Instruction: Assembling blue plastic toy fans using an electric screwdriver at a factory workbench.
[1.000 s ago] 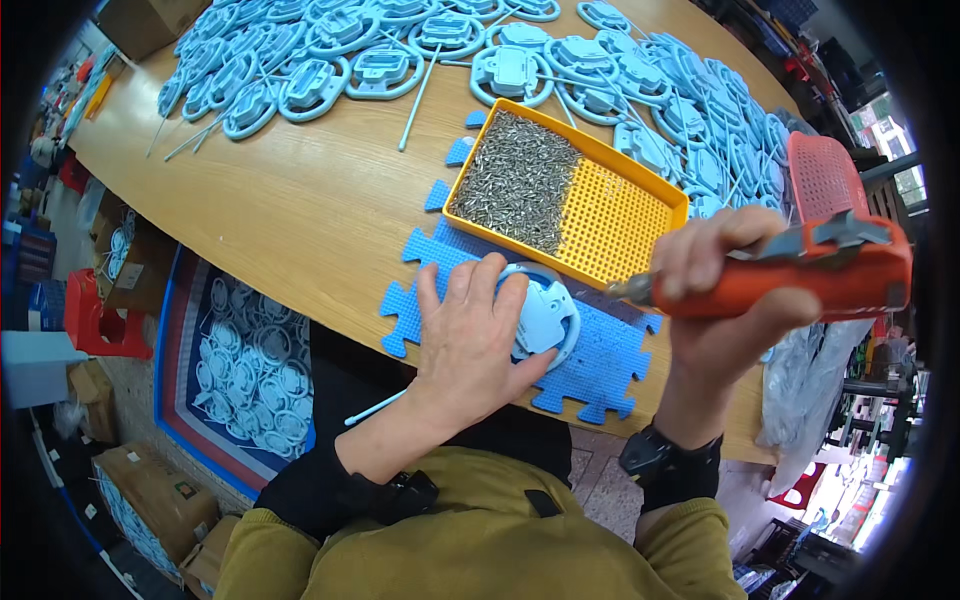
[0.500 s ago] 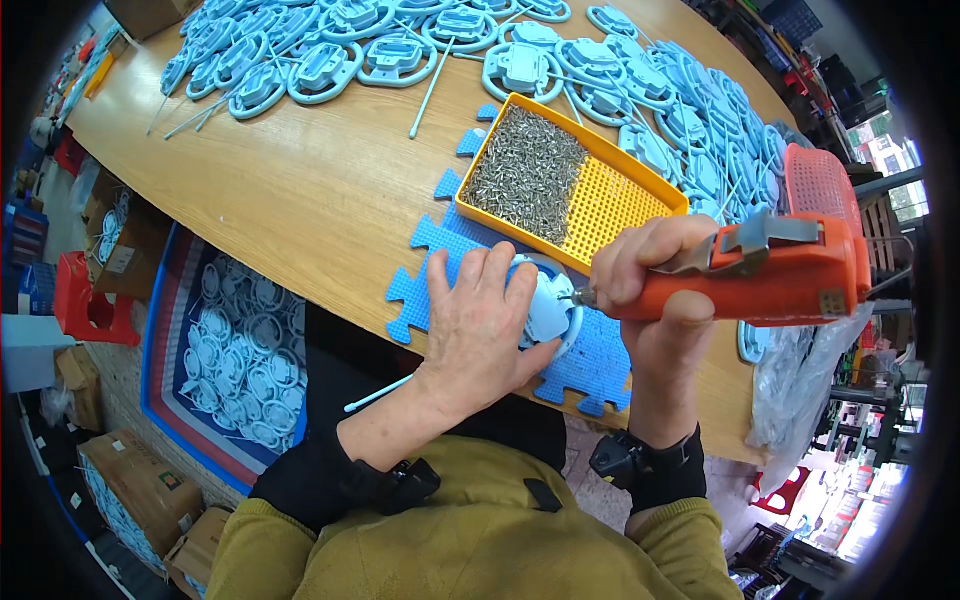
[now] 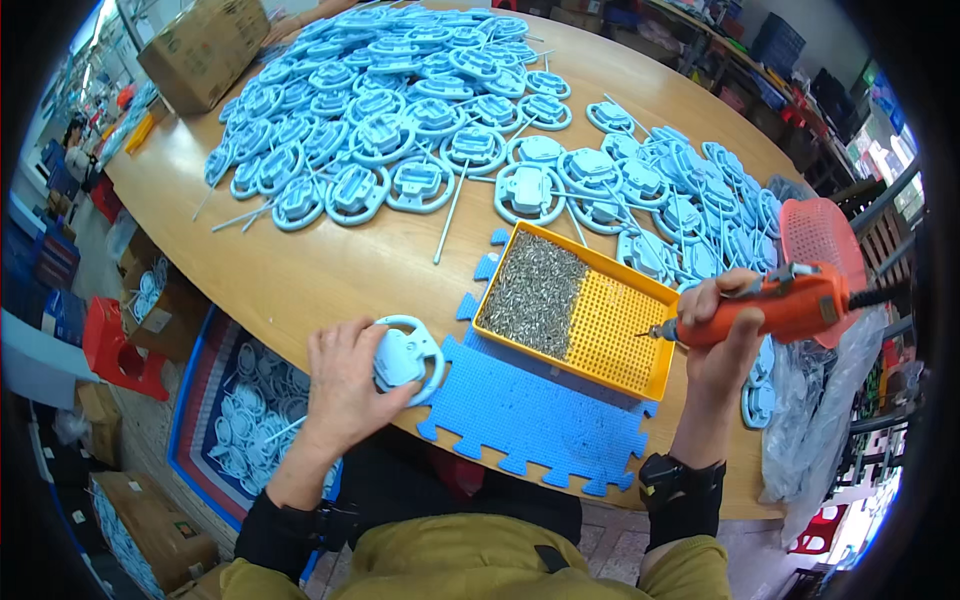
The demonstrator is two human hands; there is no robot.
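My left hand is closed on a light-blue plastic ring-shaped part, at the table's near edge just left of the blue foam mat. In my right hand is an orange electric screwdriver, its bit pointing left over the right end of a yellow tray. Small metal screws heap up in the tray's left half; the perforated bottom shows in the right half. The tray rests partly on the mat's far side.
Similar light-blue parts pile up across the far table, with thin stems sticking out. A pink basket and clear plastic bags sit at right. Below the left edge, a blue-rimmed bin holds more parts. A carton stands far left.
My left hand has carried the light-blue part left, off the mat. My right hand has drawn the screwdriver away from it, to the right. The view has shifted, showing more of the far table.
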